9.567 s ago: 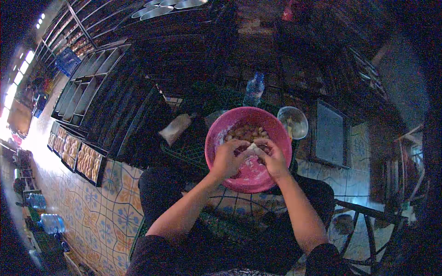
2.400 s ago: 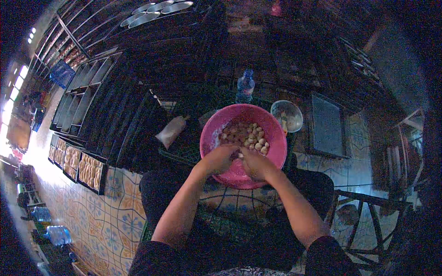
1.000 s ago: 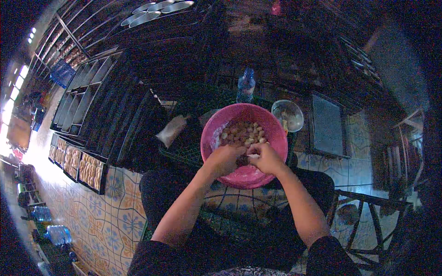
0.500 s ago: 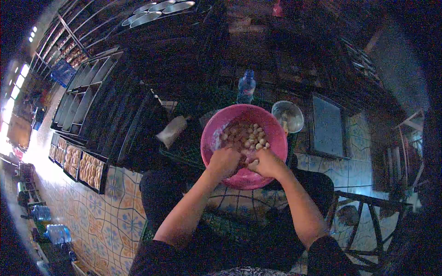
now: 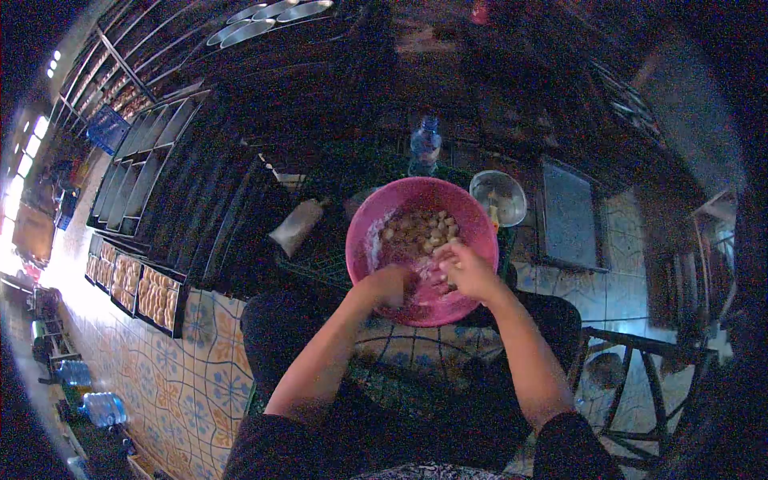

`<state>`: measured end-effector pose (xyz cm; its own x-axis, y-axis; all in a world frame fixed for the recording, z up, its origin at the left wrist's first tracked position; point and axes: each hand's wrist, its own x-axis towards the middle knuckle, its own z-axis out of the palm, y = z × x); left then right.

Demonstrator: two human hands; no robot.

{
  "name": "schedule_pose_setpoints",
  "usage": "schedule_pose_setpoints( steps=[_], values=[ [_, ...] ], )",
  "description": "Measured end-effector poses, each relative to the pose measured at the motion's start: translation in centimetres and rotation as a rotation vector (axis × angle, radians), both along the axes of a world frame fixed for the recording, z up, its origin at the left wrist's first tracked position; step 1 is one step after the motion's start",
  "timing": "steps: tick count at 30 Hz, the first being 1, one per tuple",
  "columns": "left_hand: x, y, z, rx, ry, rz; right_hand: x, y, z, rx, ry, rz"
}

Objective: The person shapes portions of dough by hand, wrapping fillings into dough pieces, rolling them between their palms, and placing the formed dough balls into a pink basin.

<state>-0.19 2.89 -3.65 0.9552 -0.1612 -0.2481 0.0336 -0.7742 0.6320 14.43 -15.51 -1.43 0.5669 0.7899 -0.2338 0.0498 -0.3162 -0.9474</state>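
Observation:
A pink basin (image 5: 364, 228) sits in front of me between my knees. Inside it, small pale balls that look like dough (image 5: 434, 232) are gathered toward the far side, and white powder clings to the left wall. My left hand (image 5: 386, 286) is over the near left of the basin, its fingers smeared by motion. Over the near right, my right hand (image 5: 470, 274) has its fingers bent together above the bottom; whatever they hold is too small to make out. More pale bits lie in the basin between both hands.
Behind the basin stands a plastic bottle (image 5: 426, 146). A metal bowl (image 5: 512, 210) with a handled tool is to its right, near a flat tray (image 5: 572, 216). A pale bag (image 5: 298, 226) lies left. Trays of bread (image 5: 158, 300) line the left side; a dark metal frame (image 5: 632, 348) stands right.
My hands have drawn apart in the basin. The left moved slightly down and left, while the right rose with its fingers coming up out of the balls.

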Motion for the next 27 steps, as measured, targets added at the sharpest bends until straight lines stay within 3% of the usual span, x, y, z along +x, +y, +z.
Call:
schedule_pose_setpoints(
  steps=[2, 3, 5, 6, 8, 12, 14, 15, 17, 18, 20, 22, 24, 25, 27],
  values=[
    [0.7, 0.3, 0.5, 0.131, 0.153, 0.204, -0.6, 0.5, 0.2, 0.049, -0.384, -0.022],
    [0.6, 0.1, 0.8, 0.130, 0.153, 0.202, -0.9, 0.9, 1.5, 0.048, -0.384, -0.023],
    [0.2, -0.5, 2.0, -0.148, -0.169, 0.508, -1.3, 1.8, 4.7, -0.130, -0.142, -0.122],
    [0.2, -0.8, 3.1, -0.148, -0.171, 0.510, -1.5, 2.1, 4.7, -0.129, -0.143, -0.120],
    [0.4, -1.7, 5.5, -0.225, -0.158, 0.593, -1.7, 2.4, 4.6, 0.067, 0.235, -0.249],
    [0.8, -3.7, 6.5, -0.448, -0.203, 0.757, -2.0, 2.6, 4.0, 0.121, 0.315, -0.174],
    [0.8, -5.0, 6.3, -0.987, -0.314, 0.854, -4.6, 3.0, 7.5, 0.224, 0.334, -0.284],
    [0.5, -5.8, 6.9, -1.084, -0.257, 0.898, -4.3, 2.9, 5.8, 0.222, 0.334, -0.279],
    [1.1, -6.4, 5.3, -1.214, -0.323, 0.860, -3.3, 2.7, 1.1, 0.328, -0.123, -0.041],
    [1.2, -6.6, 5.0, -1.344, -0.385, 0.812, -3.6, 2.3, 1.4, 0.323, -0.121, -0.043],
    [1.0, -6.4, 4.7, -1.407, -0.327, 0.919, -4.1, 1.8, 2.4, 0.247, 0.231, 0.230],
    [1.0, -5.4, 4.4, -1.459, -0.278, 1.026, -6.4, 2.2, 4.3, 0.273, 0.253, 0.273],
    [1.0, -4.0, 4.3, -1.094, -0.282, 1.075, -8.7, 1.5, 7.0, 0.174, 0.305, 0.341],
    [0.7, -4.0, 4.4, -1.278, -0.288, 1.047, -9.4, 1.7, 7.6, 0.147, 0.381, 0.369],
    [0.7, -4.5, 4.4, -1.410, -0.292, 1.047, -9.8, 1.9, 6.4, 0.216, 0.410, 0.368]
  ],
)
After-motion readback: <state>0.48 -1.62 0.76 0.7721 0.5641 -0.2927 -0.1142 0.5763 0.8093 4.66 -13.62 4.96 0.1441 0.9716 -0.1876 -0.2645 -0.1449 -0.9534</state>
